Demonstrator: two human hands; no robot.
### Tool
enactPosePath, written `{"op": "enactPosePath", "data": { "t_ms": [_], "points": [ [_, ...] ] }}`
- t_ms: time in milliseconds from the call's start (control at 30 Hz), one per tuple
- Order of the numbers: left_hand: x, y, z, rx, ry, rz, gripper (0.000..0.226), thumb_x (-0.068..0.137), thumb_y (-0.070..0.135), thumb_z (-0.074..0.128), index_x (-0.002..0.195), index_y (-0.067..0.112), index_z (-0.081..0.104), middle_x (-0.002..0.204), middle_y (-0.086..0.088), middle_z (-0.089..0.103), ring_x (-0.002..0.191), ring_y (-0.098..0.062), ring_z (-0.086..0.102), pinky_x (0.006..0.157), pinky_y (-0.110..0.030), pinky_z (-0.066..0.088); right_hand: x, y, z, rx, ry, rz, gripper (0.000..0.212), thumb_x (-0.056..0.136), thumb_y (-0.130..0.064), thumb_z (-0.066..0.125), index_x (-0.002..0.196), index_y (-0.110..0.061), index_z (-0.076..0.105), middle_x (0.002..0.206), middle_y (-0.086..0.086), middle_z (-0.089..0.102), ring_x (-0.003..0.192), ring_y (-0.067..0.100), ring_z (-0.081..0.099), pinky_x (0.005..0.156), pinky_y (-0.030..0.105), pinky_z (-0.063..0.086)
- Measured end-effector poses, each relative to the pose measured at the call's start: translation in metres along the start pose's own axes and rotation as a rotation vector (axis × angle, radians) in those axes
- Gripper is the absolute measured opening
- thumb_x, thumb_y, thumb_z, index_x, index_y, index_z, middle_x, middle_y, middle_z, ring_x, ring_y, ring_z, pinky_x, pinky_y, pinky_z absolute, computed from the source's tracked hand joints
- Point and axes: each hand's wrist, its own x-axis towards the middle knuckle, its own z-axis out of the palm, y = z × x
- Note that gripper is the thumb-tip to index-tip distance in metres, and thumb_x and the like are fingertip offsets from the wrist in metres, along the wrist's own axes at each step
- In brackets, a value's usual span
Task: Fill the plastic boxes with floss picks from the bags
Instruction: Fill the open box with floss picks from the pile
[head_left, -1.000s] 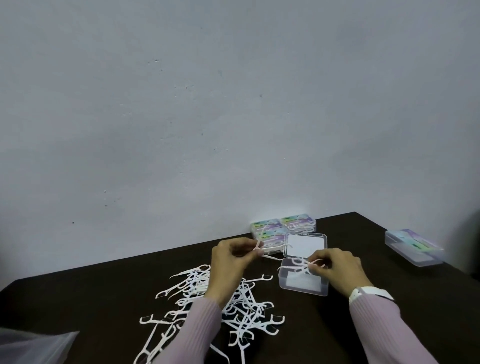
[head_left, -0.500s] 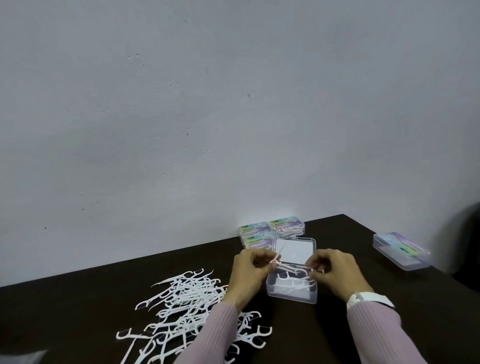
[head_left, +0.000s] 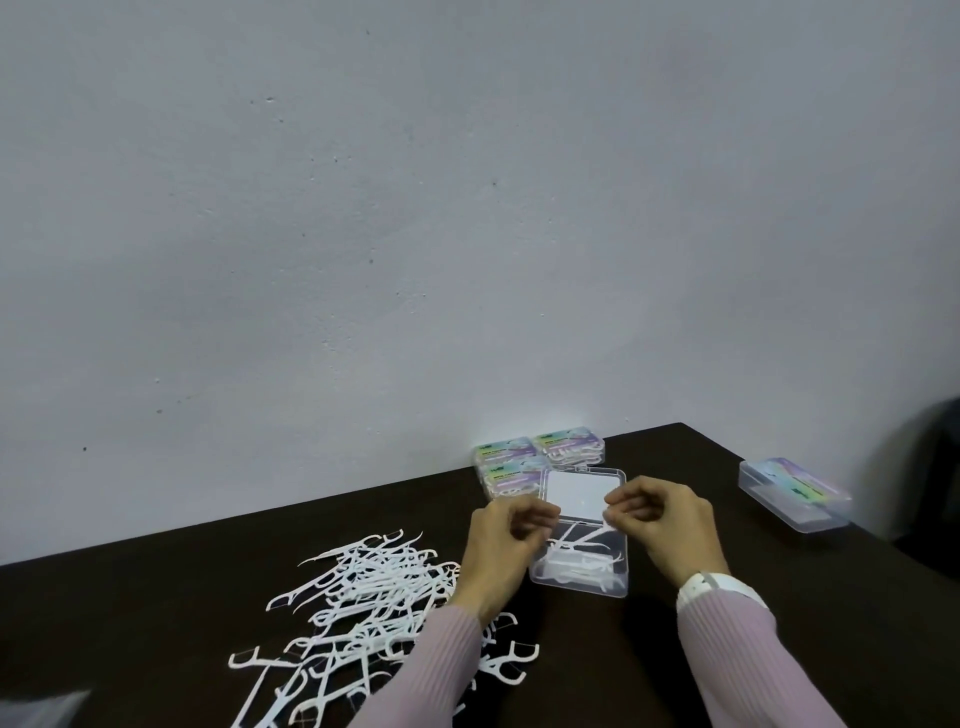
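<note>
A clear plastic box (head_left: 618, 584) lies open on the dark table, its lid (head_left: 582, 491) folded back, with a few white floss picks (head_left: 576, 566) inside. My left hand (head_left: 498, 545) hovers at the box's left edge, its fingers curled, and nothing shows in them. My right hand (head_left: 667, 525) is over the box's right side. Its fingertips pinch the ends of floss picks (head_left: 584, 536) that slant down into the box. A loose pile of floss picks (head_left: 374, 587) is spread on the table to the left.
Three closed boxes with colourful labels (head_left: 540, 457) sit against the wall behind the open box. Another labelled box (head_left: 795, 493) lies at the far right. A clear bag's corner (head_left: 41, 712) shows at the bottom left. The table edge (head_left: 883, 540) runs along the right.
Both hands carried a small bundle of picks from above the pile to the open box. The picks now slant down into it, and the left hand has let go.
</note>
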Motion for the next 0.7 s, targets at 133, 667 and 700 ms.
{"op": "enactPosePath", "data": {
  "t_ms": [133,667,700],
  "points": [
    [0.001,-0.003,-0.001,0.011,0.025,0.001,0.025,0.084,-0.006,0.062,0.097,0.013,0.071,0.090,0.004,0.071,0.086,-0.001,0.066,0.078,-0.014,0.051,-0.001,0.000,0.012,-0.018,-0.006,-0.009,0.016,0.073,0.001,0.073,0.079,-0.012,0.066,0.075,0.002,0.065,0.071,0.011,0.063,0.058,0.010,0.047],
    [-0.004,-0.004,0.000,0.060,-0.043,0.001,0.028,0.082,-0.006,0.061,0.098,0.016,0.071,0.094,0.006,0.071,0.088,-0.001,0.065,0.083,-0.023,0.054,-0.009,0.002,0.024,-0.723,-0.194,-0.301,0.022,0.092,-0.031,0.049,0.107,-0.026,0.065,0.107,-0.007,0.054,0.101,0.008,0.048,0.090,0.024,0.036],
    [-0.004,-0.004,0.000,0.055,-0.043,0.000,0.029,0.082,-0.006,0.061,0.097,0.016,0.071,0.094,0.006,0.071,0.088,-0.001,0.065,0.083,-0.024,0.054,-0.008,0.003,0.024,-0.737,-0.184,-0.300,0.022,0.092,-0.031,0.049,0.104,-0.026,0.066,0.105,-0.007,0.055,0.100,0.008,0.048,0.090,0.025,0.034]
  ]
}}
